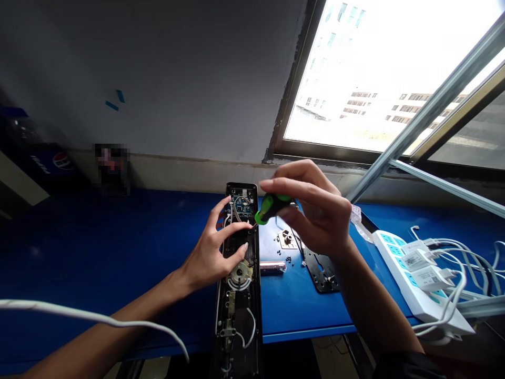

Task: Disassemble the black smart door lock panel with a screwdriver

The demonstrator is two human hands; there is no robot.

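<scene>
While pinched in the curled fingers of the right hand [315,210], green-handled screwdriver [272,208] slanting down-left, tip over the electronic door lock [236,321]; left hand [209,250] splayed open on the lock, loose screws [289,259] just beside, power strip [414,273] farther right.

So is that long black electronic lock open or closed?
Open: the long black electronic lock has no cover on, leaving its circuit board and white wires exposed.
</scene>
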